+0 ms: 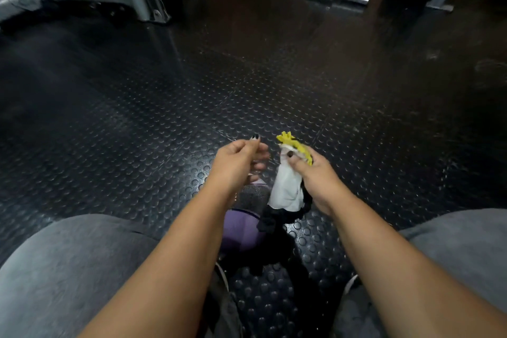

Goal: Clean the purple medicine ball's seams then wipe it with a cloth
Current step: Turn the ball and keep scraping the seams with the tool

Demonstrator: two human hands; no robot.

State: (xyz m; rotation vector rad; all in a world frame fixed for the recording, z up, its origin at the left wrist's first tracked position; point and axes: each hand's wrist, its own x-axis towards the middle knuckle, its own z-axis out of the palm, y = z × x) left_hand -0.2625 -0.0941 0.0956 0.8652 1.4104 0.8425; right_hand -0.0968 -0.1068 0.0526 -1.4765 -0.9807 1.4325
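the purple ball [241, 230] sits on the studded floor [137, 118] between the person's knees, half hidden under the left forearm. above it the right hand [315, 173] clamps a white cloth [286, 186]; the left hand [236, 162] hovers beside it, fingers loosely curled, holding nothing visible.
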